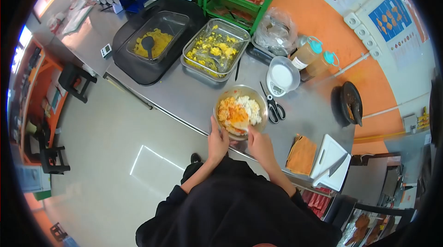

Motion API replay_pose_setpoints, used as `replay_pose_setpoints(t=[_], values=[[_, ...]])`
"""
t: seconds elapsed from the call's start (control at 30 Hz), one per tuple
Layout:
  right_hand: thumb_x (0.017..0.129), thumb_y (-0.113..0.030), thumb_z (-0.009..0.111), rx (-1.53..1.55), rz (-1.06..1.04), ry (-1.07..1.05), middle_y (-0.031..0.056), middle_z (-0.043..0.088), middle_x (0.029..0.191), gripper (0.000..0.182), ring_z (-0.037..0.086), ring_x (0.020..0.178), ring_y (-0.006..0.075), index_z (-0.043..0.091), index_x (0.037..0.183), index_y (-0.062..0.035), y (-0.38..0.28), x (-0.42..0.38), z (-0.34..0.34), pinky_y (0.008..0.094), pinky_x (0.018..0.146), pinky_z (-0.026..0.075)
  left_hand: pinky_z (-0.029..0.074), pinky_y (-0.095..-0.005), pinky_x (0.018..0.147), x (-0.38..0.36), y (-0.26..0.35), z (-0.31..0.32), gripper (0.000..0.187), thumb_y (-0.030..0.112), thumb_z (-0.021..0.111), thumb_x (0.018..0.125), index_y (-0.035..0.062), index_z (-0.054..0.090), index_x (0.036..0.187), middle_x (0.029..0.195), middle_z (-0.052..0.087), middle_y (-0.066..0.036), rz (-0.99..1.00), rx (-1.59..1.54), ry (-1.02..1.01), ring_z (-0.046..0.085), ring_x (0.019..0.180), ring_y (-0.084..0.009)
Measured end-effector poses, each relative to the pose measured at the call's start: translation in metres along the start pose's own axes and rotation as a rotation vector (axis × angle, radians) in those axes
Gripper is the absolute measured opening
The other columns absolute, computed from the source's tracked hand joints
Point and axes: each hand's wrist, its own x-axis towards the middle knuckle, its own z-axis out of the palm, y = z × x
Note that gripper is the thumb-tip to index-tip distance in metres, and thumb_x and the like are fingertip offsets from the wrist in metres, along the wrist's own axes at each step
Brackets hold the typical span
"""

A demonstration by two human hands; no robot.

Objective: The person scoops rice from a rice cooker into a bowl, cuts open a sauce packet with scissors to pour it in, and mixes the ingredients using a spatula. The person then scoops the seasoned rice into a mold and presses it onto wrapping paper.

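head | metal bowl: orange-white rice | left hand fingers grip rim | right hand fingers: cannot tell

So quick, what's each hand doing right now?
Left hand: closed on the rim of the metal bowl.
Right hand: closed on a utensil, too small to identify.
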Motion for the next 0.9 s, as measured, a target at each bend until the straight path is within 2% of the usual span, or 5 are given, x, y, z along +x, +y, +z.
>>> replay_pose_setpoints(t=[0.3,0.37,0.53,0.8,0.9], values=[[0.086,-0.02,0.055,0.034,0.016,-0.046,0.0217,0.063,0.075,0.022,0.062,0.069,0.0385,0.069,0.1,-0.0094,-0.002,0.019,-0.029,0.0467,0.064,0.05,0.061,-0.0351,0.064,-0.002,0.011,0.01,0.064,0.003,0.037,0.096,-0.0008,-0.006,0.142,0.091,0.062,-0.023,0.019,-0.16,0.008,0.068,0.07,-0.0276],[0.086,-0.02,0.054,-0.033,-0.174,-0.073,0.0182,0.063,0.069,0.02,0.062,0.067,0.0385,0.067,0.096,-0.008,0.006,0.027,-0.069,0.048,0.061,0.05,0.061,-0.0357,0.066,0.003,0.012,0.011,0.054,0.003,0.035,0.097,0.0,-0.001,0.137,0.093,0.059,-0.025,-0.032,-0.431,-0.055,0.068,0.072,-0.0286],[0.085,-0.021,0.056,-0.414,-0.013,-0.132,0.0174,0.064,0.074,0.022,0.064,0.074,0.0345,0.068,0.099,-0.0103,-0.002,0.027,-0.097,0.0465,0.065,0.05,0.061,-0.0361,0.067,0.0,0.023,0.013,0.04,0.001,0.035,0.096,0.003,0.008,0.125,0.096,0.055,-0.027,-0.085,-0.408,-0.106,0.067,0.073,-0.0284],[0.086,-0.024,0.062,0.33,-0.182,-0.207,0.0099,0.068,0.096,0.024,0.064,0.085,0.0307,0.065,0.108,-0.0135,0.102,0.095,-0.048,0.0391,0.076,0.048,0.061,-0.0372,0.066,0.023,0.008,-0.021,0.04,0.001,0.036,0.096,0.0049,0.007,0.124,0.094,0.055,-0.027,-0.098,-0.361,-0.286,0.068,0.072,-0.0315],[0.086,-0.024,0.062,0.176,-0.28,-0.272,0.0088,0.068,0.099,0.025,0.064,0.089,0.0289,0.064,0.108,-0.0124,0.082,0.113,-0.06,0.0372,0.076,0.048,0.061,-0.037,0.065,0.031,0.02,-0.032,0.039,0.002,0.034,0.096,0.0072,0.007,0.124,0.094,0.055,-0.027,-0.087,-0.242,-0.37,0.068,0.071,-0.0334]])
